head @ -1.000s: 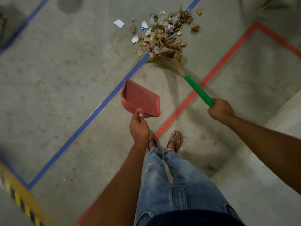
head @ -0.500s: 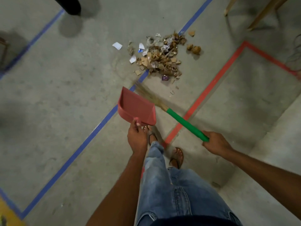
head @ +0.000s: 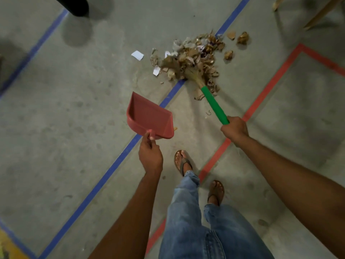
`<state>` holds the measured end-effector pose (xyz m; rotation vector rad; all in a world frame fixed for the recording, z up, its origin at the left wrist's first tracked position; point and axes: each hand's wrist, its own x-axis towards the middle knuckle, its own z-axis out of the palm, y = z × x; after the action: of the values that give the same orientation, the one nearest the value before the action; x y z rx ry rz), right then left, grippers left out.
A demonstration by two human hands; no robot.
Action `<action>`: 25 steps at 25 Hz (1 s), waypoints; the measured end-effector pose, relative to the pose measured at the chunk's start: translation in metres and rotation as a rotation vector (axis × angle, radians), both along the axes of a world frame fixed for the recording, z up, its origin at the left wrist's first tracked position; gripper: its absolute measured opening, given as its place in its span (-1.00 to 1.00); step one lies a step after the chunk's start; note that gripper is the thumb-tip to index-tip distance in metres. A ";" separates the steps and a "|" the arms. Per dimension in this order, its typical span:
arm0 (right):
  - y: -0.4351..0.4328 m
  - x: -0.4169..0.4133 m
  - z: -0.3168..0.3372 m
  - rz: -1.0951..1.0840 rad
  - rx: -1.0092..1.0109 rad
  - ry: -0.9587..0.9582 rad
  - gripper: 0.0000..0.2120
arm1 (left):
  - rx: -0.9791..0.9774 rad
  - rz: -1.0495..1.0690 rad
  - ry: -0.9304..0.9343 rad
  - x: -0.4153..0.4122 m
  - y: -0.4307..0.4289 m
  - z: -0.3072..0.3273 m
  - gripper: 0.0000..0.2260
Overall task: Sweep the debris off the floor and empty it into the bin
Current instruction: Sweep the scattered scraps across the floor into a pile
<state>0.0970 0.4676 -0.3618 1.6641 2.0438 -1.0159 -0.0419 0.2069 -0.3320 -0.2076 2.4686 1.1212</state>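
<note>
Left hand (head: 150, 156) grips red dustpan (head: 149, 116) handle; right hand (head: 235, 128) grips broom (head: 214, 105), bristles in far debris (head: 194, 58).

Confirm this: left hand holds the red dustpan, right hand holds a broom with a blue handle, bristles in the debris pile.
Not quite: the head view shows the broom handle is green, not blue. The left hand does hold the red dustpan, the right hand grips that handle, bristles in the debris pile.

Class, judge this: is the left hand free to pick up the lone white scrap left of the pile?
Probably not yet: the left hand grips the dustpan, though only bare floor separates it from the scrap.
</note>
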 end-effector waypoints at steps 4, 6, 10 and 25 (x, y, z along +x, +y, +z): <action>-0.025 0.027 0.051 -0.046 -0.024 0.102 -0.70 | 0.050 -0.007 -0.014 -0.020 0.026 0.006 -0.60; -0.036 0.054 0.079 -0.116 -0.052 0.097 -0.54 | 0.051 -0.037 -0.016 -0.020 0.039 0.006 -0.62; -0.059 0.130 0.125 -0.016 -0.112 0.044 -0.47 | -0.021 -0.104 -0.045 -0.010 0.052 0.001 -0.69; -0.063 0.151 0.065 -0.019 -0.068 -0.084 -0.44 | -0.247 0.058 0.072 0.003 -0.021 0.024 -0.66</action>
<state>0.2478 0.4043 -0.2969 1.6657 1.9224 -0.9929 -0.0387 0.1864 -0.3081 -0.3174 2.6787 0.8569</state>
